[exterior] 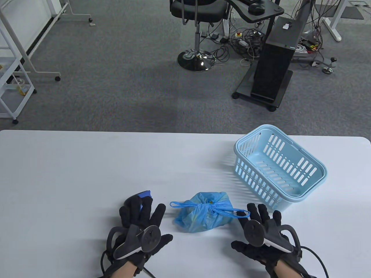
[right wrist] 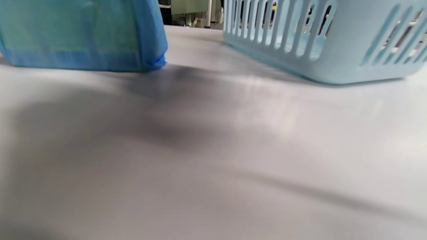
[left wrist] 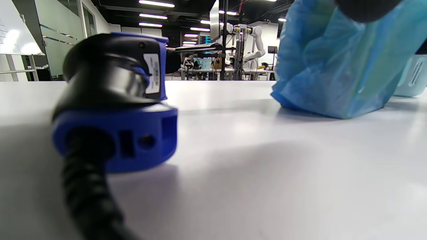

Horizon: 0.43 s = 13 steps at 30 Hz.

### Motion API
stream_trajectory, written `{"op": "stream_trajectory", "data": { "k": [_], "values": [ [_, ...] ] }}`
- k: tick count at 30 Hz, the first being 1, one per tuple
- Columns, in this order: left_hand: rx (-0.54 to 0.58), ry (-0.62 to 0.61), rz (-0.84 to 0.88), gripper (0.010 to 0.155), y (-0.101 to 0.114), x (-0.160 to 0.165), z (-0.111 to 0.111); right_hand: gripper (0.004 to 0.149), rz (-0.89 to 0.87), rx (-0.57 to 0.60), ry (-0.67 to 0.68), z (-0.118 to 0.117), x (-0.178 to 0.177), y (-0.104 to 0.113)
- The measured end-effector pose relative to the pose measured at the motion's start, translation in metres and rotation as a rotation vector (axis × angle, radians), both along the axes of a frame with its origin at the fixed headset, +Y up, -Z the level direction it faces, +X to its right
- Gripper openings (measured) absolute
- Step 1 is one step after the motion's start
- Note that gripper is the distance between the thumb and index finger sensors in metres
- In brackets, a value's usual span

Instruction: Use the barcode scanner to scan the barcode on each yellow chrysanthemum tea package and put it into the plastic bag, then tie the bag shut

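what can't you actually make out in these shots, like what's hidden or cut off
- Tea packages: inside the tied blue plastic bag; every view shows only a greenish tint through the film, so their count cannot be told.
- Barcode scanner: in the table view the left hand covers most of it; in the left wrist view it is blurred and its label unreadable.
- Right hand: absent from the right wrist view.
- Basket: cut off by the right wrist view's edges.

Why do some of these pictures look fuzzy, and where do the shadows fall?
Table view: sharp, evenly lit, with soft slatted shadows left of the basket. Left wrist view: the near scanner and its cable are out of focus, the blue bag is clearer. Right wrist view: blurred throughout, with a broad dark shadow on the table.
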<state>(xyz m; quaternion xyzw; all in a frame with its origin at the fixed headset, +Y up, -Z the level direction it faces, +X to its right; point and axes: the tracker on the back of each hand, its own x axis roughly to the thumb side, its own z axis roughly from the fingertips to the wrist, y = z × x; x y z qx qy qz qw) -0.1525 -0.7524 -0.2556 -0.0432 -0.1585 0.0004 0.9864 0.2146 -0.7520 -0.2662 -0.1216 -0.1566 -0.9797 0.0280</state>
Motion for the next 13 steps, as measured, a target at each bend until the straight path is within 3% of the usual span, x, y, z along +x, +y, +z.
{"op": "stream_trajectory", "data": {
  "k": [13],
  "values": [
    [-0.001,-0.012,0.011,0.094,0.0049,0.0074,0.0018,0.104,-0.037,-0.022,0.017,0.002,-0.0031,0.0023]
  ]
}}
